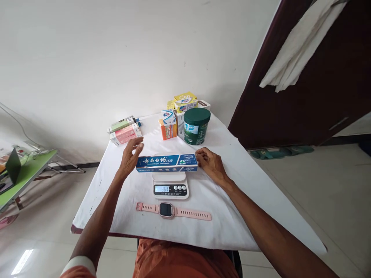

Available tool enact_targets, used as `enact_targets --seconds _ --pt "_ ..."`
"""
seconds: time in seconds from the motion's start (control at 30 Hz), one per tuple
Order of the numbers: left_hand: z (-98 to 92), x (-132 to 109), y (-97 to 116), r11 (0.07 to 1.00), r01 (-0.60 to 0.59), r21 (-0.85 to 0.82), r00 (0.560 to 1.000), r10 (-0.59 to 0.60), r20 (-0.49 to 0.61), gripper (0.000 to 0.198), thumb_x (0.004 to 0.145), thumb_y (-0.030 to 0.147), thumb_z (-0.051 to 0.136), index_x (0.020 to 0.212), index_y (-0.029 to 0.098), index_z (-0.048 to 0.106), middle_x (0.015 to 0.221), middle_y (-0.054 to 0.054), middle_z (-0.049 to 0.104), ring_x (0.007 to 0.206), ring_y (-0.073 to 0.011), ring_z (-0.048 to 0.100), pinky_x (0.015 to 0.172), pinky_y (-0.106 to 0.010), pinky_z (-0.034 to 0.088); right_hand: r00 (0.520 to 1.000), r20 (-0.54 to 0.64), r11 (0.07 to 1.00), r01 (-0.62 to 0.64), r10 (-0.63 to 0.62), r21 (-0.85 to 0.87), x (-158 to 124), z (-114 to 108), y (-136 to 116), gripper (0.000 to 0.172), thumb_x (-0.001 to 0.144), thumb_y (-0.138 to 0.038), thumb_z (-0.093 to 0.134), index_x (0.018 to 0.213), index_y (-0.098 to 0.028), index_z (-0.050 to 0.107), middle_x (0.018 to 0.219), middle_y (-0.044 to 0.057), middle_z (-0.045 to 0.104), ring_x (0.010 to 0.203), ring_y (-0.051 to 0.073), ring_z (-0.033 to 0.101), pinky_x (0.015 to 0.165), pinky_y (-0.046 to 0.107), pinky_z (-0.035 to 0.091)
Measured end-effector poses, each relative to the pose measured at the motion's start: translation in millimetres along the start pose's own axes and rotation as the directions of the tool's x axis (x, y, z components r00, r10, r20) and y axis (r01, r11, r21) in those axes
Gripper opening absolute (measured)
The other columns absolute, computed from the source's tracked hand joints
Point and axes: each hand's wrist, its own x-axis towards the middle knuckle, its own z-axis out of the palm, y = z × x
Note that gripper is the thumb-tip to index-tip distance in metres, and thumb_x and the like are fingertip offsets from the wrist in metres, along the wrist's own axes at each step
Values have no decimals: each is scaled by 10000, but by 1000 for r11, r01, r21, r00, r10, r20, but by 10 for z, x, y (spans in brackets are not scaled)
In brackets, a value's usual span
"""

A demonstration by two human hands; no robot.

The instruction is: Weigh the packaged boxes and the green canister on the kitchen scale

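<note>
A blue toothpaste box [167, 163] lies lengthwise across a small white kitchen scale [171, 184], whose display shows digits. My left hand [130, 157] is at the box's left end with its fingers stretched out and apart, touching or just off the box. My right hand [209, 162] rests at the right end, fingers curled against the box's edge. A pink smartwatch [173, 211] lies flat in front of the scale, near the table's front edge.
The white-covered table [237, 181] carries a green tin [196, 125], an orange box [167, 129], yellow and white boxes [184, 102] at the back, and pink and green boxes [125, 131] at back left. A green desk [26, 170] stands left; a dark door [313, 77] right.
</note>
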Motion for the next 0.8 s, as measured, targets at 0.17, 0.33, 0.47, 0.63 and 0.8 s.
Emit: enact_targets --seconds 0.17,0.33,0.47,0.63,0.8 --pt "176 -245 -658 969 225 -104 923 -246 -294 653 999 703 289 1186 176 627 1237 -152 672 1053 -238 689 899 -399 563 1000 1 1000 -24 24 9 -3 11 -11 241 874 -452 594 896 -215 632 777 20 697 612 171 650 595 296 527" --pt "201 -373 -821 968 214 -127 943 -239 -232 584 1001 662 354 1135 173 645 1162 -132 698 1028 -227 685 891 -384 564 998 -4 998 -55 55 19 -6 13 -9 248 849 -449 602 899 -208 634 794 21 700 602 161 642 582 289 524" --pt "161 -388 -786 963 232 -133 939 -258 -228 594 1000 662 350 1125 168 655 1139 -131 707 1011 -233 687 853 -384 572 998 -2 998 -62 62 26 -34 -13 -4 228 841 -430 607 895 -210 632 774 13 689 597 152 626 570 279 523" --pt "136 -407 -767 962 255 -96 941 -270 -204 603 992 671 344 1108 172 663 1098 -123 719 992 -237 691 851 -388 575 999 -5 999 -42 42 9 -56 -50 9 197 841 -403 601 890 -215 630 716 -7 654 577 147 608 585 286 517" --pt "123 -386 -752 963 266 -33 948 -268 -171 621 987 686 315 1094 186 668 1090 -115 728 985 -238 699 876 -394 577 1000 -4 1000 -30 30 7 -42 -40 18 175 843 -388 592 883 -221 628 713 -9 657 590 152 619 599 288 523"
